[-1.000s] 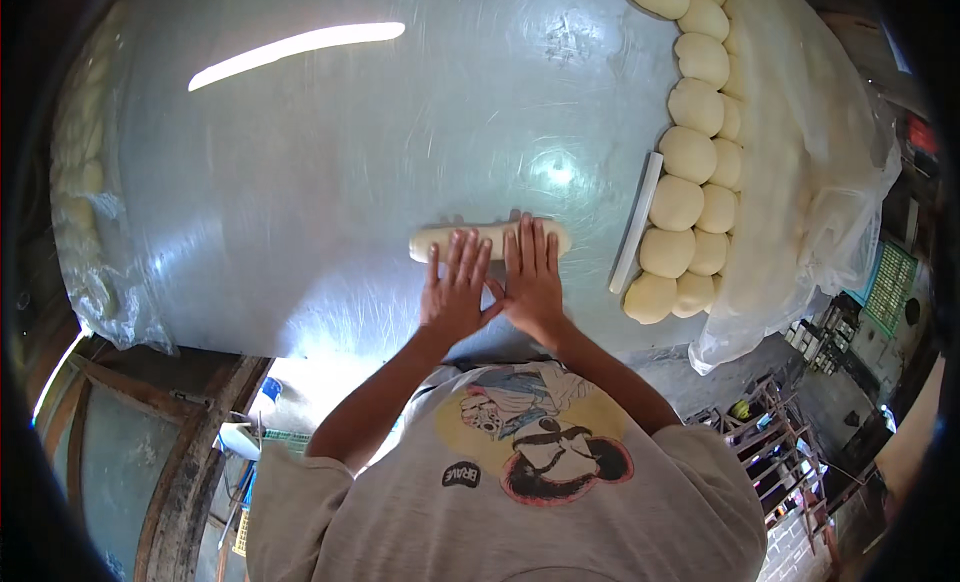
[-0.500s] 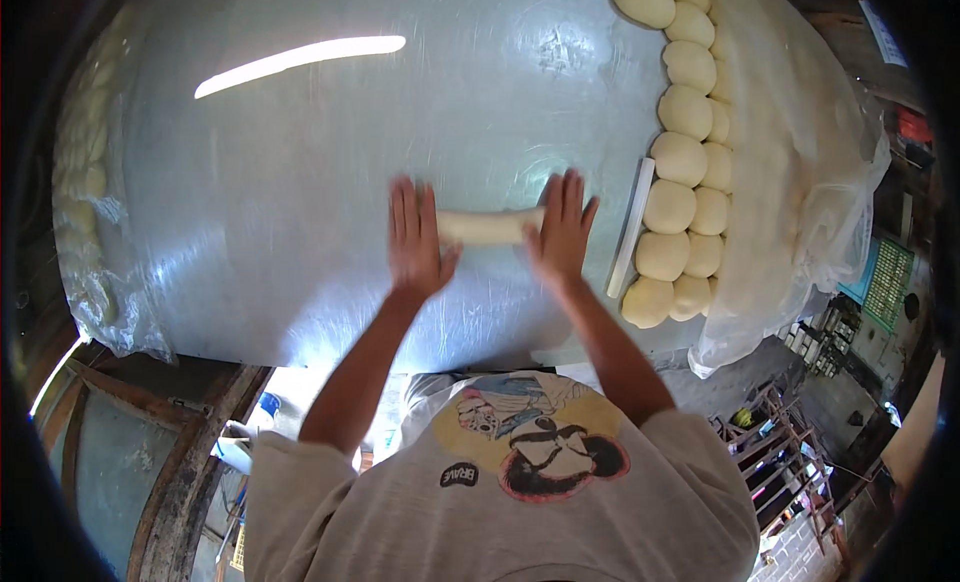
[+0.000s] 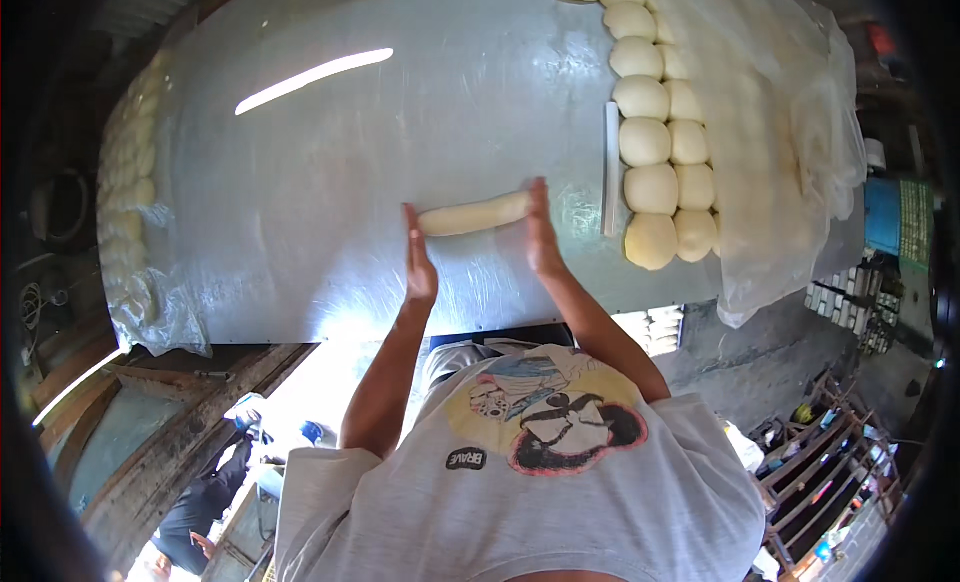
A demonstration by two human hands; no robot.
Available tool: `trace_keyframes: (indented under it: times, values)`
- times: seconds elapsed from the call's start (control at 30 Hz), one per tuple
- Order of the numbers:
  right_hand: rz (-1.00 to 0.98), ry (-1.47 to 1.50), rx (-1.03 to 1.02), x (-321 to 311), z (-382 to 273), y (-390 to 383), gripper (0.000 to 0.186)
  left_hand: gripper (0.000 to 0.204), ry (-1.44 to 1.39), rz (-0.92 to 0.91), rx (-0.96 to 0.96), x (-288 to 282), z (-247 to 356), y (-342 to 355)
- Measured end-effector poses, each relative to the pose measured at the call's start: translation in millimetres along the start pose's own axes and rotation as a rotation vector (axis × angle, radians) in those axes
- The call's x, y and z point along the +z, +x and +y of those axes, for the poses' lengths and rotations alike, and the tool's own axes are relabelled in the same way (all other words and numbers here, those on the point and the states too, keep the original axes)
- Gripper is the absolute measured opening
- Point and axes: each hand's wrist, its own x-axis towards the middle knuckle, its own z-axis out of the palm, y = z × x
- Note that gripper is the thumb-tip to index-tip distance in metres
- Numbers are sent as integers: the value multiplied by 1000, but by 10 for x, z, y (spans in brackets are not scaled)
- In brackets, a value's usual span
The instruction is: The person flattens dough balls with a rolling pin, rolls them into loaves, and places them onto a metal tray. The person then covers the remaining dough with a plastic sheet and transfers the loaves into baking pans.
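A pale dough roll (image 3: 475,215) lies on the smooth metal tabletop (image 3: 330,202), tilted a little, its right end farther from me. At its left end my left hand (image 3: 421,267) stands on edge, fingers straight and palm turned inward. My right hand (image 3: 541,234) mirrors it at the other end, flat and upright with the fingers stretched out. Both palms touch or nearly touch the roll's ends; neither hand is wrapped round it. Several round dough balls (image 3: 651,189) sit in rows to the right, packed side by side. A narrow white strip (image 3: 611,172) lies beside them.
Clear plastic sheeting (image 3: 765,172) covers part of the right-hand rows and hangs over the edge. More dough balls (image 3: 135,172) line the far left under plastic (image 3: 155,312). A person in dark clothing (image 3: 205,502) is below left; a slatted rack (image 3: 825,452) stands lower right.
Both hands have turned from lying palm down on the roll's ends to standing on edge beside them. The roll has become tilted. The whole view has shifted.
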Motion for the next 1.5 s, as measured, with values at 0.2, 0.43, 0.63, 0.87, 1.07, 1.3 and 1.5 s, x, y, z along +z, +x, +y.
trace_keyframes:
  times: [0.2, 0.43, 0.63, 0.87, 1.07, 1.3, 1.5]
  values:
    - [105, -472, -123, -120, -474, -80, 72, 65, -140, 185, -48, -582, -322, -291]
    - [-160, -329, -177, -67, -694, -341, 48, 65, 104, 385, -6, -683, -3, -61]
    - [-39, 13, 1, -814, -2046, -1124, 34, 45, 10, -219, 56, 352, 382, 642]
    - [343, -162, 611, -1967, -2120, -2138, 30, 51, 461, -678, 166, 2236, 562, 385]
    - [724, -355, 1110, -2401, 301, -2817, 29, 73, 1051, -491, 663, 2672, 369, 198]
    - [124, -280, 1439, -1444, 2716, -3590, 104, 48, 971, -544, -22, 2511, 286, 329]
    - [-500, 251, 589, -1001, 1277, -2727, 32, 33, 710, -195, -93, 928, -176, 459]
